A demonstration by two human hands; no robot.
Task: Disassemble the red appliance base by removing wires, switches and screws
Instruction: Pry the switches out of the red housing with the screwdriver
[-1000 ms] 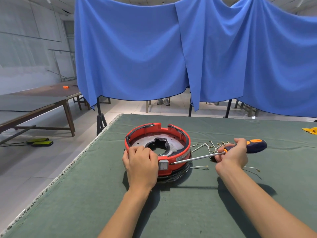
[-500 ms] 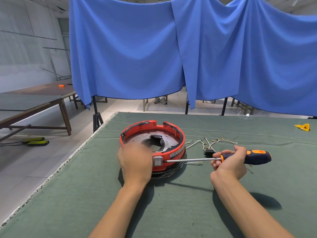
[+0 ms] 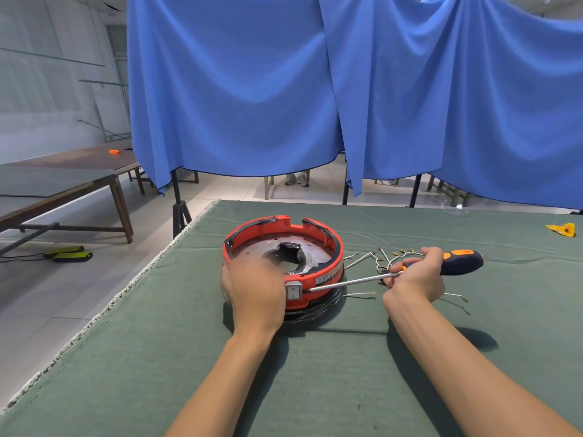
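left hand [image 3: 255,290] grips red base [image 3: 318,236] | right hand [image 3: 416,275] clamps screwdriver [image 3: 359,281], tip at switch [image 3: 293,291]

white label [image 3: 325,276] on red base [image 3: 315,238], print too small to read

I see appliance base [image 3: 284,247] on table [image 3: 347,373], near its left edge. Left hand [image 3: 255,291] on base's near-left rim; switch [image 3: 293,291] just right of hand. Screwdriver [image 3: 410,271] in right hand [image 3: 416,279], right of base, tip against switch. Loose wires [image 3: 375,260] right of base, beyond hand. Curtain [image 3: 315,89] behind table.
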